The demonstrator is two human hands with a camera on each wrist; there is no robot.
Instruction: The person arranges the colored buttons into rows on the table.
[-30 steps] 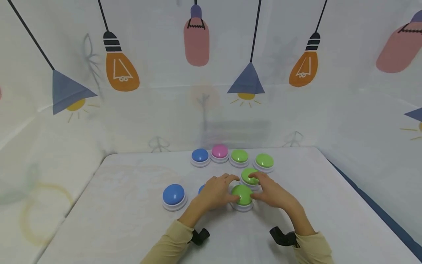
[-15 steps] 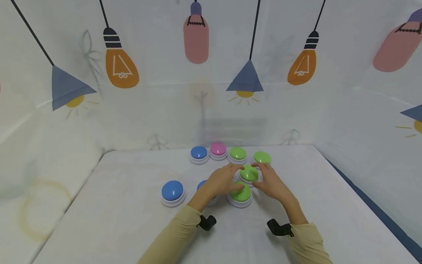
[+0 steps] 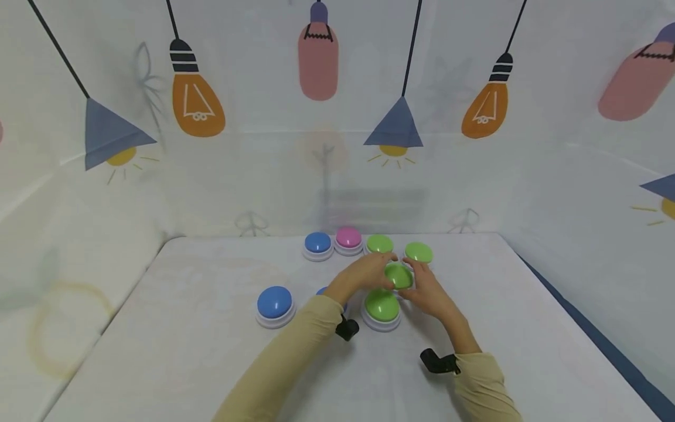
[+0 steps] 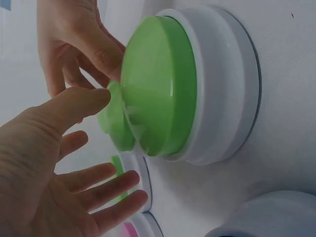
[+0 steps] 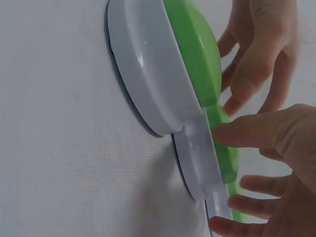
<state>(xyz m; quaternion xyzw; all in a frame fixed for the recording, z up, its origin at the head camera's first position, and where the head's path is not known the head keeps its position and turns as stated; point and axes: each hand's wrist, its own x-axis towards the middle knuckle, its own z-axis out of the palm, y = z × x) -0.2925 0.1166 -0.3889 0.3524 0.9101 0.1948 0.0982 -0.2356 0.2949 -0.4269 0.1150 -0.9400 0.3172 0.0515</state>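
Both hands flank a domed push button (image 3: 398, 276), green on a white round base, in the head view. My left hand (image 3: 366, 273) is on its left side, thumb and fingers spread and slightly bent. From the right, my right hand (image 3: 428, 293) reaches to the same button; in the right wrist view its thumb (image 5: 242, 131) lies right at the green cap's edge, with the other fingers apart. Nearer to me sits another green button (image 3: 382, 305), its base (image 4: 222, 84) flat on the white surface.
Behind stand a blue button (image 3: 317, 242), a pink button (image 3: 348, 237) and two more green buttons (image 3: 379, 243). A blue button (image 3: 274, 302) lies to the left, and another beside it is partly hidden by my left wrist. A printed curtain (image 3: 285, 176) encloses the table (image 3: 200, 351).
Both hands have moved forward from the nearest green button to the one behind it, the left hand also going right. The buttons appear to stay in place.
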